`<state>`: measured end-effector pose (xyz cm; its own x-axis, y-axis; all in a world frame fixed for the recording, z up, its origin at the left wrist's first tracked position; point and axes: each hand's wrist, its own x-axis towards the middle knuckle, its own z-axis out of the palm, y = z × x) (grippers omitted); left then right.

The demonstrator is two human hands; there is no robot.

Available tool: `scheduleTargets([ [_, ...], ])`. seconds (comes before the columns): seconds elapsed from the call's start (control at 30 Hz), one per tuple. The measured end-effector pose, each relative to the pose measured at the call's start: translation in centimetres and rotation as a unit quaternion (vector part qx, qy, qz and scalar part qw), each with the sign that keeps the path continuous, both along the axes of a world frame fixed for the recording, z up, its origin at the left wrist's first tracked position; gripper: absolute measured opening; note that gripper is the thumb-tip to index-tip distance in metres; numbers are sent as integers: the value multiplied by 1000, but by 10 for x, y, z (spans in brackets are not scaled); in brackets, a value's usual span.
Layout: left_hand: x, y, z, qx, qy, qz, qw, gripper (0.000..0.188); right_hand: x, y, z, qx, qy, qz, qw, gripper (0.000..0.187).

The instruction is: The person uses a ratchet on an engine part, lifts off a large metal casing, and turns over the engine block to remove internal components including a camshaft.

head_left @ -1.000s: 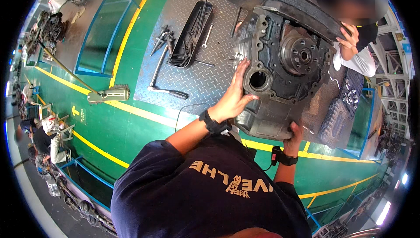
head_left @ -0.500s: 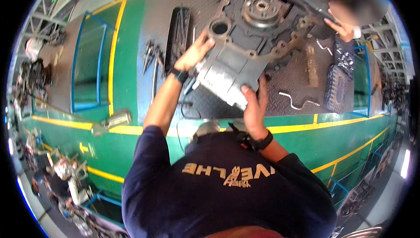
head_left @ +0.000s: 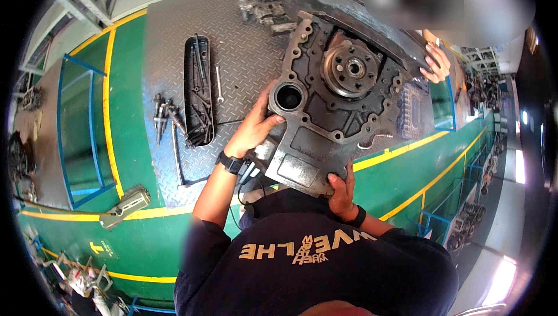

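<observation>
A large grey metal engine housing fills the middle, with a round port at its left and a bolted hub set in its upper part. My left hand grips its left side below the port, thumb on the front, most fingers hidden. At its lower right corner, my right hand is closed on the edge, thumb and fingertips showing. A long dark metal pan-like part runs along the housing's far side. A co-worker's hand holds its right end.
Left on the checker-plate table lies a black tray of bolts and rods. Around it are a wrench, injector-like parts and a long-handled bar. A bent metal pipe and a ribbed case are on the right.
The view has shifted, and the housing now sits farther right over the table, partly covering the bent pipe. The co-worker's hand, earlier with fingers outstretched, now grips the long part. Both my hands keep their hold.
</observation>
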<state>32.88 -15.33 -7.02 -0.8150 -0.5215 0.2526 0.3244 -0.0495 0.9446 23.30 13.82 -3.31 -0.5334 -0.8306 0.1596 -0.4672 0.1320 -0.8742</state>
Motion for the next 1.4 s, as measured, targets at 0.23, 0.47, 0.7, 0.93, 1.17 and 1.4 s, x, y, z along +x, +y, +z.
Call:
scheduleTargets([
  [0.23, -3, 11, -8, 28, -19, 5, 999, 80, 4, -1, 5, 4, -64, -29, 998, 60],
  [0.47, 37, 36, 17, 30, -39, 12, 999, 80, 9, 1, -4, -51, -161, -122, 978, 65],
  [0.7, 43, 105, 12, -20, -53, 204, 977, 59, 11, 18, -25, -111, -229, -77, 964, 67],
  [0.93, 30, 115, 1, -25, 11, 336, 941, 56, 12, 25, -46, -106, -274, -155, 943, 75],
  [1.17, 21, 127, -27, -37, -9, 361, 932, 56, 7, 34, -58, -143, -330, -185, 914, 77],
  [1.4, 22, 115, -30, -32, 41, 347, 936, 53, 17, 15, -54, -174, -365, -204, 891, 79],
])
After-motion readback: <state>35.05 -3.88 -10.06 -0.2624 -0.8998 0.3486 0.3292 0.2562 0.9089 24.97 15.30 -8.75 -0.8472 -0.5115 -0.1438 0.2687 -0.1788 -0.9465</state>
